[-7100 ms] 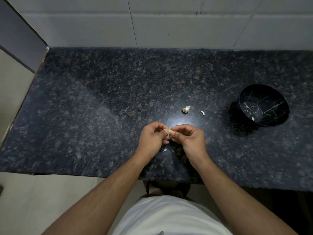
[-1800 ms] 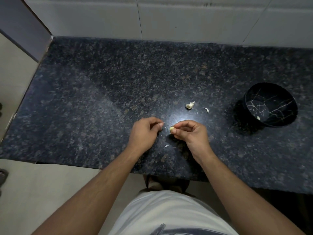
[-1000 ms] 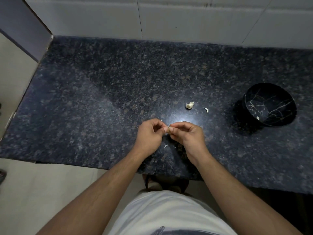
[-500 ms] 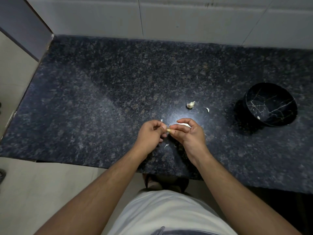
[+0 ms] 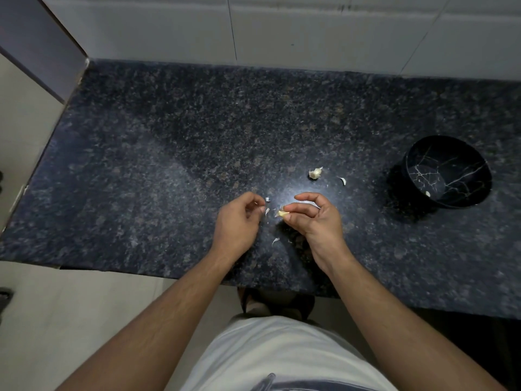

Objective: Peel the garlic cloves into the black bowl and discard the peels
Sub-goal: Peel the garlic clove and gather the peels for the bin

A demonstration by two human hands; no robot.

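Near the worktop's front edge, right hand [image 5: 313, 218] pinches a half-peeled clove [image 5: 282, 213], left hand [image 5: 239, 218] curled, grip unclear; peeling underway, next strip remaining skin, drop clove in bowl [image 5: 448, 172] at right.

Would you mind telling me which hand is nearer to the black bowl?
Right. The right hand, pinching a garlic clove, sits left of the black bowl; the left hand is farther left still.

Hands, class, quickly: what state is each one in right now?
Left hand: fingers curled; whether it pinches a peel scrap cannot be told.
Right hand: pinching a garlic clove.
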